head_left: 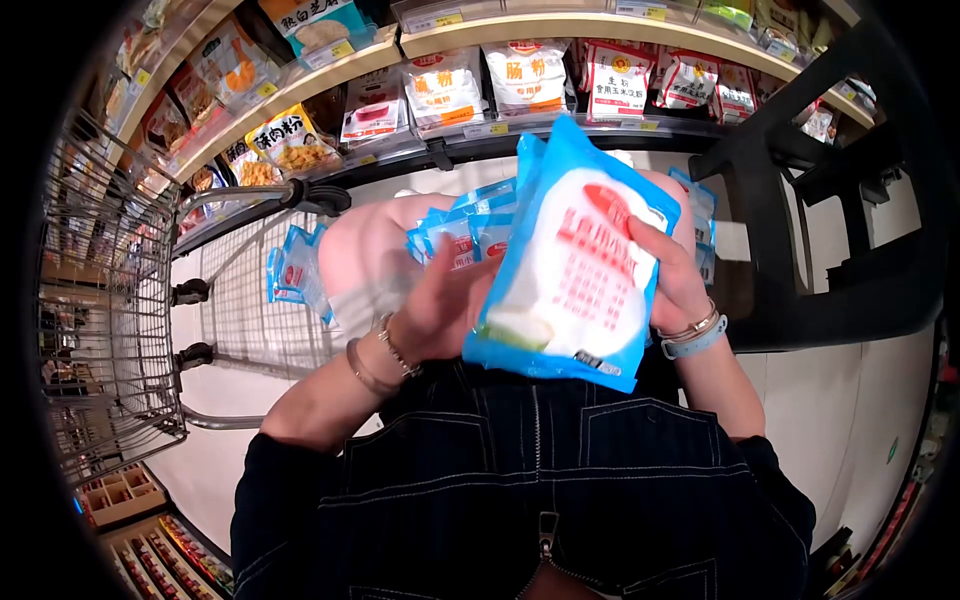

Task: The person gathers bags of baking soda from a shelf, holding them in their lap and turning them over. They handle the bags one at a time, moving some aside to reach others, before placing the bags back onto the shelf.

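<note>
A blue and white packet (575,270) with red print is held up in front of my torso. My right hand (675,275) grips its right edge, thumb on the front and the other fingers hidden behind. My left hand (445,305) is beside the packet's left edge, somewhat blurred; its fingertips reach towards the packet's back, and whether they touch it is hidden. Behind the hands, more blue packets (460,235) lie between my bent knees. Other blue packets (292,270) are on the floor to the left, and a few (700,215) show to the right of my knee.
A metal shopping cart (110,300) stands at the left, its wheels on the pale floor (225,345). Shelves (460,130) with bagged goods run across the top. A black frame (850,190) stands at the right. Another shelf unit (120,495) is at the lower left.
</note>
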`<state>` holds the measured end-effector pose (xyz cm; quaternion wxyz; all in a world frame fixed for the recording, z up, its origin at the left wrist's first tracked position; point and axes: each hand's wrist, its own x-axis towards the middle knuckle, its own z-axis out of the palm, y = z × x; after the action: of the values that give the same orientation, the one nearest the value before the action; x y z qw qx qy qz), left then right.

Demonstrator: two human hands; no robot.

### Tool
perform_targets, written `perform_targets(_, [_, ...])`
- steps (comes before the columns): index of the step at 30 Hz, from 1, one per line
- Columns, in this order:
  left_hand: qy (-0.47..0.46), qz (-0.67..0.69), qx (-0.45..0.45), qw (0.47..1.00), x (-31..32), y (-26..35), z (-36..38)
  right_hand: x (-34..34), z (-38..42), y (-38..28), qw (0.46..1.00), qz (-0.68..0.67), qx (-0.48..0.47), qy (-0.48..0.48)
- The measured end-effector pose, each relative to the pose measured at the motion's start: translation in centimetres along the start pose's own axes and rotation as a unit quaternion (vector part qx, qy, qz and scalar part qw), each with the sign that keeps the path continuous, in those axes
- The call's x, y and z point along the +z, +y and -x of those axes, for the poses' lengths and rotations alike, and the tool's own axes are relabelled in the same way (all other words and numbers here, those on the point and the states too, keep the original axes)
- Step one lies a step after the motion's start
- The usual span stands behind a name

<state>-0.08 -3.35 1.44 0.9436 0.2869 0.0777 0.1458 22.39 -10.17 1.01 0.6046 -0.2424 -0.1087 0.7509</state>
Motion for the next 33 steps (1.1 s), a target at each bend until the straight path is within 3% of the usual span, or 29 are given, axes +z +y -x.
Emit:
perform_targets(2, [0.092,-0.031,-0.062,0.993,-0.6,-1.0,-0.1,0.6,0.0,-0.2,0.992,0.126,-0.004,0.027])
perform_targets(4, [0.122,-0.041,-0.11,0.986,1.0,-1.2,-0.8,1.3,0.1,-0.4,0.981,0.19,0.019,0.029])
perform_targets(6, [0.13,-0.115,-0.086,0.981,1.3,-2.0,-1.3,0.5,-0.3,-0.2,0.971,0.223,0.036,0.078])
perform_targets(8, [0.128,-0.096,-0.084,0.984,1.5,-1.5,-1.8,0.9,-0.7,-0.9,0.975,0.206,0.052,0.064])
perform_targets(13, [0.088,-0.273,-0.064,0.956,1.8,3.7,-4.5,2.4,-3.7,-5.7,0.967,0.235,0.065,0.074])
perform_targets(16, [0.143,-0.502,-0.08,0.849,1.1,9.0,-7.8,4.3,-7.0,-10.1,0.96,0.268,0.071,0.037])
perform_targets(18, [0.101,-0.524,-0.048,0.844,-0.6,12.5,-10.6,4.1,-10.2,-12.9,0.947,0.318,0.027,0.023])
perform_targets(22, [0.18,-0.689,0.074,0.698,-2.1,20.2,-17.6,6.2,-16.1,-18.7,0.91,0.395,-0.105,0.062])
perform_targets(25, [0.195,-0.762,0.192,0.587,-4.9,25.3,-23.2,5.8,-21.4,-22.6,0.879,0.421,-0.223,-0.032])
perform_targets(27, [0.183,-0.803,0.274,0.498,-6.4,28.0,-26.0,5.5,-24.0,-24.6,0.864,0.43,-0.261,-0.027])
perform_targets(31, [0.268,-0.831,0.248,0.42,-6.5,29.4,-28.5,4.4,-27.2,-26.5,0.83,0.417,-0.371,-0.002])
perform_targets(33, [0.185,-0.794,0.327,0.478,-11.1,31.6,-31.8,4.4,-28.5,-27.4,0.782,0.482,-0.394,-0.031])
